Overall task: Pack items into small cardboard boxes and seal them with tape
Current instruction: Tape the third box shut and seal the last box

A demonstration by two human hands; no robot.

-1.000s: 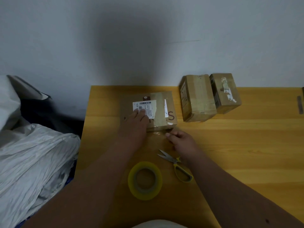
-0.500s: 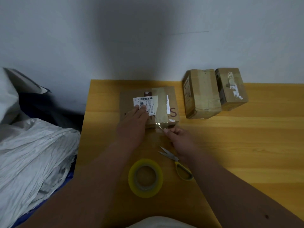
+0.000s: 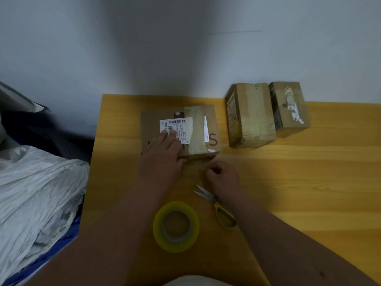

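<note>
A flat brown cardboard box with a white barcode label (image 3: 179, 131) lies near the back of the yellow wooden worktop (image 3: 309, 182), a band of clear tape already running across its top and down over the near edge. The left hand (image 3: 162, 155) rests flat on the lid, fingers straight and close together over the label, pinning the box in place. The right hand (image 3: 221, 176) sits just in front of the box's near edge, fingers curled in toward the thumb; it appears to pinch the loose tail of the clear tape (image 3: 198, 162), though the film is too faint to be certain.

The step in hand looks to be finishing the seal. Done well, the tail would be drawn taut and low, then smoothed against the front face and under the edge with a firm rub, while the left hand keeps the box from sliding; slack film risks wrinkles or sticking to itself.

The yellow roll of clear packing tape (image 3: 176, 226) lies flat near the front, with the yellow-handled scissors (image 3: 216, 205) just beside it, blades open, under the right wrist. Two taped brown cardboard boxes (image 3: 250, 115) stand touching by the grey wall. Crumpled white cloth (image 3: 37, 193) lies to the left, off the worktop.
</note>
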